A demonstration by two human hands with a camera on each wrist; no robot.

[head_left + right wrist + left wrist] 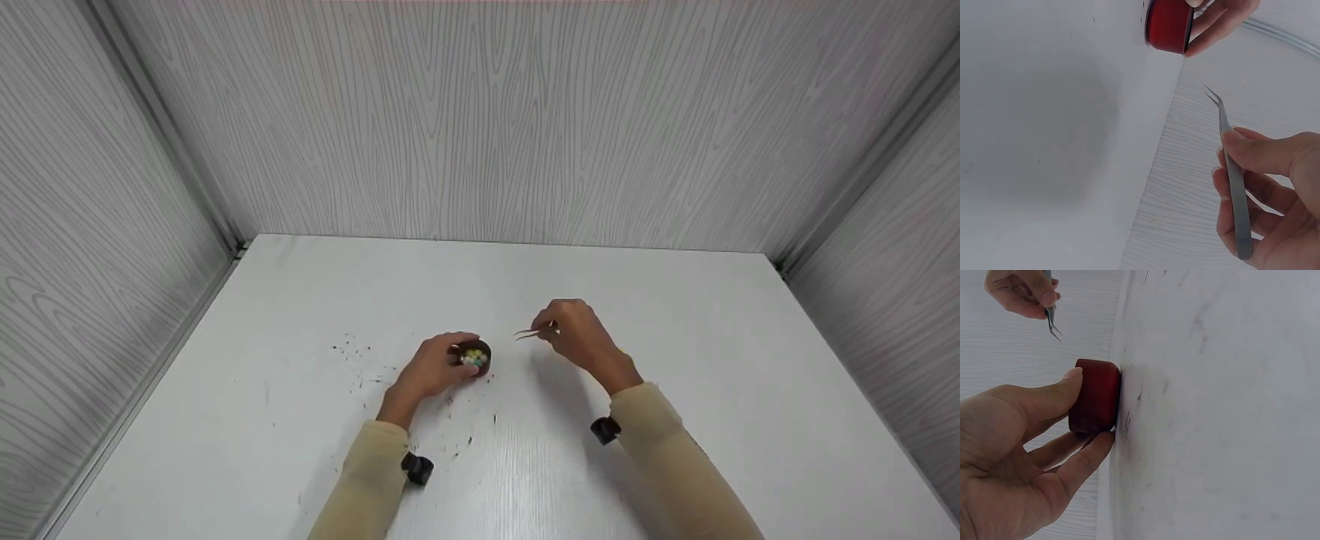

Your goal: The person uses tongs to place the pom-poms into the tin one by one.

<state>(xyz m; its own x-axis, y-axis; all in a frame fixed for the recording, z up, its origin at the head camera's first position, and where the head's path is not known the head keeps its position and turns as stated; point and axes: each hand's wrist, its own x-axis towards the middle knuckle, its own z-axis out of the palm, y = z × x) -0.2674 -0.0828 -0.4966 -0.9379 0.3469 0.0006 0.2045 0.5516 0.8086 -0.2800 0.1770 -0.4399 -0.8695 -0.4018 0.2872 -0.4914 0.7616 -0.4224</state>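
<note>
Our left hand (431, 369) hugs the little red cup (1095, 395); our right hand (577, 335) pinches tweezers (1230, 169). A bump could spill the beads (474, 358).

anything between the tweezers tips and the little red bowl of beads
Nothing visible: the tweezers in the right hand hang clear beside the red bowl, which the left hand holds from its other side.

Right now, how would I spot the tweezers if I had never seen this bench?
Start from the white table and find the small red dish of coloured beads that the left hand steadies. The right hand beside it pinches the tweezers: thin, metal, fine tips apart, held off the table.
</note>
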